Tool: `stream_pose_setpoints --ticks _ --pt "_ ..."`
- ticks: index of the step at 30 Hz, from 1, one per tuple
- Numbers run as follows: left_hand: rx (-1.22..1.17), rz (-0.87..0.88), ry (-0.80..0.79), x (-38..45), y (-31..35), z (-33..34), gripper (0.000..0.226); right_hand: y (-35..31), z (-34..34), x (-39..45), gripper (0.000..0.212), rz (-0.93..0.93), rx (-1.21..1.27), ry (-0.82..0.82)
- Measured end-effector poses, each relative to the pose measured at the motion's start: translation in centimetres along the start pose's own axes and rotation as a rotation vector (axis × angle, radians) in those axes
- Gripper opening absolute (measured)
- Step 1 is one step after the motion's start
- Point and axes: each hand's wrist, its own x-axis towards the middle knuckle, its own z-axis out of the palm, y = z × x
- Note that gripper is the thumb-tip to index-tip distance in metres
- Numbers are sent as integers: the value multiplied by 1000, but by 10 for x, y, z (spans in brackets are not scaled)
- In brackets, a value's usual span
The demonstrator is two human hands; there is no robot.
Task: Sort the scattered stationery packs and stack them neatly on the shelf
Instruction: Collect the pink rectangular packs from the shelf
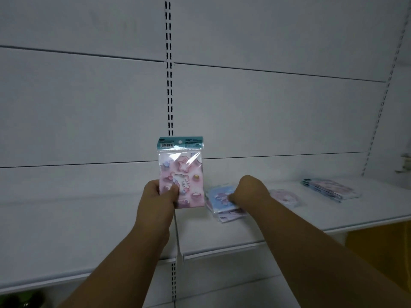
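Observation:
My left hand (159, 197) holds a pink stationery pack (181, 172) upright above the shelf, gripping its lower left corner; the pack has a teal header with a barcode. My right hand (250, 191) rests with fingers curled on a blue-and-pink pack (220, 197) that tops a small pile lying on the white shelf (89, 218). Whether the fingers grip the pack or only press on it is hidden. Right of that hand lies a single pale pink pack (287, 196). Farther right sits a neat stack of packs (331, 188).
The white back wall has a slotted upright (169, 85) at centre and another (382, 96) at the right. A divider seam (178, 236) splits the shelf into two boards. A yellow surface (378, 238) shows under the shelf at the right, something green (22, 300) at bottom left.

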Motion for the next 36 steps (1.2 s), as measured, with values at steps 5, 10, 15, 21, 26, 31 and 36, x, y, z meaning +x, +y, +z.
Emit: stream_pose_setpoints --ticks 5,10,15,21,26,31,36 --pt "-1 -24 -81 8 -3 5 7 -9 -11 0 19 -64 -11 79" --pt "4 -26 -163 10 -2 29 12 -34 -55 -11 49 -61 787 30" --pt "77 -19 -315 6 2 83 13 1 -102 -1 19 -59 796 115" --pt "146 24 -514 -1 9 174 20 95 -145 32 26 87 728 178" --pt "234 77 -583 -11 -3 277 18 185 -167 76 27 152 618 184" --pt "285 0 -524 -15 -25 381 22 268 -172 140 29 158 505 104" --pt "444 -86 -488 -8 -49 458 21 335 -154 196 34 97 337 31"
